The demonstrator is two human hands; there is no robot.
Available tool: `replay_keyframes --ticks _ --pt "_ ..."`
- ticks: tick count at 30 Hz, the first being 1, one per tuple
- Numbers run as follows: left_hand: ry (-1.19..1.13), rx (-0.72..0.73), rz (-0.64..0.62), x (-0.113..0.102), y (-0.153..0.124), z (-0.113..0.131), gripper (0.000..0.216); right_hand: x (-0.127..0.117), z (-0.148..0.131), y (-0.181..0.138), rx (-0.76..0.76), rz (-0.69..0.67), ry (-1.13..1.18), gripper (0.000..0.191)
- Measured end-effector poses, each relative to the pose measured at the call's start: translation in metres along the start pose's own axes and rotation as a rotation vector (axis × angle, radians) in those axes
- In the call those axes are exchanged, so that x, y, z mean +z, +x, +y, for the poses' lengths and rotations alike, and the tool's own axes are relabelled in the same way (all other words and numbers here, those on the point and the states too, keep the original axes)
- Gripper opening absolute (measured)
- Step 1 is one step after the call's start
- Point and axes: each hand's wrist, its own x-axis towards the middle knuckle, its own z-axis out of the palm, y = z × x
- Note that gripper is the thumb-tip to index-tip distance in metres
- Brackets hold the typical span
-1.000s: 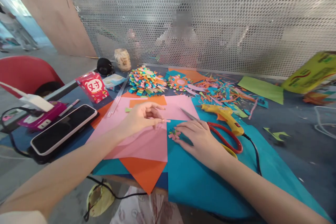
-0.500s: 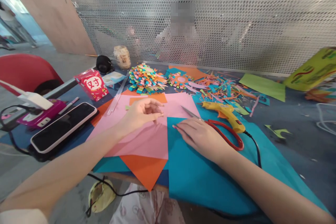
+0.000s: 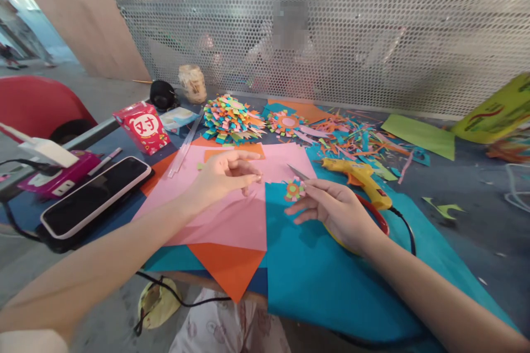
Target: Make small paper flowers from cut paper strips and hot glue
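Note:
My right hand pinches a small paper flower, with an orange and green centre and fringed petals, between thumb and fingers above a blue paper sheet. Partly hidden behind this hand lie scissors, their blade tip and red handle showing. A yellow hot glue gun rests just beyond, its black cord trailing right. Over a pink paper sheet hovers my left hand, fingers curved and apart from the thumb, with nothing visible between them.
Behind the sheets stand a fringed paper ball, a larger paper flower and a heap of paper scraps. Glue sticks, a red packet, a phone and a purple power strip lie left. A perforated metal panel borders the back.
My right hand has lifted and turned from the blue sheet, bringing the small paper flower into view in its fingers. My left hand has hardly moved.

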Motion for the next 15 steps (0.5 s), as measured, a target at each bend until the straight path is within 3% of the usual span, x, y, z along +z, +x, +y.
replay_keyframes --ticks 7,15 --pt "0.022 -0.009 -0.019 0.0004 -0.0017 -0.0012 0.028 0.0067 -0.0049 -0.0045 0.151 -0.021 0.127 0.038" --pt "0.005 -0.030 -0.013 0.0032 -0.0016 -0.0020 0.029 0.0054 -0.0020 -0.0046 0.142 -0.026 0.058 0.036"
